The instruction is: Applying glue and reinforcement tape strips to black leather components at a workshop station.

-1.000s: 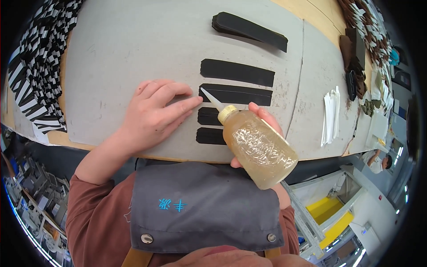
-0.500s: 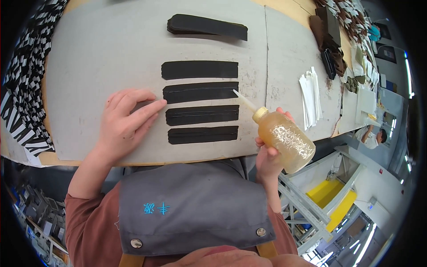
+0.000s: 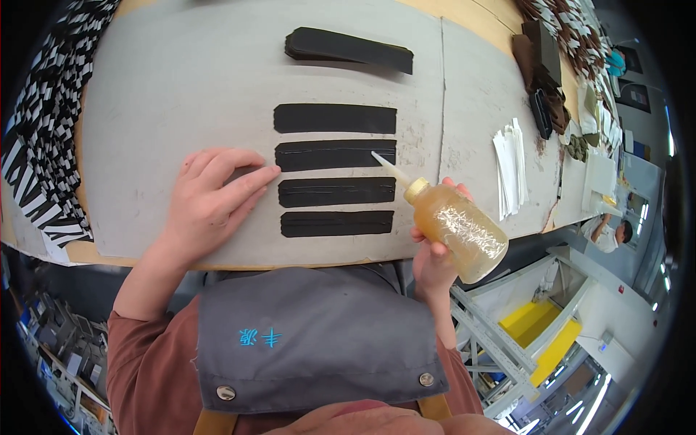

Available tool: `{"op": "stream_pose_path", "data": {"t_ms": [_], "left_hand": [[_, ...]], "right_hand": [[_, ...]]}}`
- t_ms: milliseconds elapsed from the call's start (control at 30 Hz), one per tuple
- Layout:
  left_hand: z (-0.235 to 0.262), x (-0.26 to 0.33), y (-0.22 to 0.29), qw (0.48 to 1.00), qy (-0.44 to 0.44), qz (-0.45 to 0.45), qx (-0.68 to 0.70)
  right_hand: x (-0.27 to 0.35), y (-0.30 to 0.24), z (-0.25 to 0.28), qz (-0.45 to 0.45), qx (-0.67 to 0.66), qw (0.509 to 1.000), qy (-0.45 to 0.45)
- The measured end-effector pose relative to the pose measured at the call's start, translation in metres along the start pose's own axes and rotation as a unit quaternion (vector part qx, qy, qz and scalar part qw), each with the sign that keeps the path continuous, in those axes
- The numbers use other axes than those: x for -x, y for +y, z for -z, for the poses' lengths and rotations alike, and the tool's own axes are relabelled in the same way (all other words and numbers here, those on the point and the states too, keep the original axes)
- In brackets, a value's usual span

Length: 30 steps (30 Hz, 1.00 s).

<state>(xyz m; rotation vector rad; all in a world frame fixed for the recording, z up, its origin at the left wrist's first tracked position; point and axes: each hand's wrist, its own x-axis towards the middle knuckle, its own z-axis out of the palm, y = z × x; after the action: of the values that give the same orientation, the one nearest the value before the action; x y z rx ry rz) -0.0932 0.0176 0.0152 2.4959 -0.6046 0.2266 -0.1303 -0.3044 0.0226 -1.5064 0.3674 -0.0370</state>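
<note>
My right hand (image 3: 435, 262) is wrapped round a squeeze bottle (image 3: 464, 230) of cloudy amber liquid, tilted so that its long pale nozzle points up and left. The nozzle tip is at a black strip (image 3: 319, 161), a little in from its right end. A thin shiny line runs along that strip. My left hand (image 3: 216, 194) has its index finger stretched out, the fingertip at the strip's left end, and it grips nothing. Above lies another black strip (image 3: 335, 119), and below are two more, a black strip (image 3: 337, 193) and the nearest black strip (image 3: 337, 224), in parallel.
A stack of black strips (image 3: 348, 51) lies farther back on the grey board (image 3: 152, 94). White strips (image 3: 510, 170) are to the right. Piled black-and-white pieces (image 3: 51, 138) line the left edge; brown and dark items (image 3: 538, 80) lie far right. A person (image 3: 607, 230) is in the background.
The nozzle tip has moved left along the strip from near its right end. My left hand keeps its place at the strip's left end. The whole view has shifted slightly.
</note>
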Motion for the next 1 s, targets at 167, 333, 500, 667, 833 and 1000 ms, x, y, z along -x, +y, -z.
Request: {"op": "stream_pose_path", "data": {"t_ms": [167, 333, 500, 667, 833, 1000], "left_hand": [[-0.001, 0.001, -0.002, 1.0, 0.009, 0.004, -0.004], [0.0, 0.004, -0.004, 1.0, 0.002, 0.0, 0.009], [-0.002, 0.006, -0.005, 1.0, 0.011, -0.001, 0.013], [-0.002, 0.004, -0.005, 1.0, 0.008, 0.002, 0.016], [0.003, 0.003, -0.008, 0.997, -0.017, 0.014, 0.073], [0.011, -0.013, -0.014, 0.999, -0.036, 0.022, 0.032]], "right_hand": [[0.002, -0.006, -0.031, -0.033, 0.009, 0.999, -0.031], [0.0, 0.011, -0.037, -0.012, 0.024, 0.994, -0.105], [-0.003, 0.009, -0.048, -0.028, -0.041, 0.975, -0.218], [-0.004, 0.009, -0.057, -0.022, -0.004, 0.978, -0.209], [-0.016, -0.001, -0.042, -0.047, -0.141, 0.981, -0.124], [-0.04, 0.002, -0.008, 0.011, -0.252, 0.968, -0.019]]}}
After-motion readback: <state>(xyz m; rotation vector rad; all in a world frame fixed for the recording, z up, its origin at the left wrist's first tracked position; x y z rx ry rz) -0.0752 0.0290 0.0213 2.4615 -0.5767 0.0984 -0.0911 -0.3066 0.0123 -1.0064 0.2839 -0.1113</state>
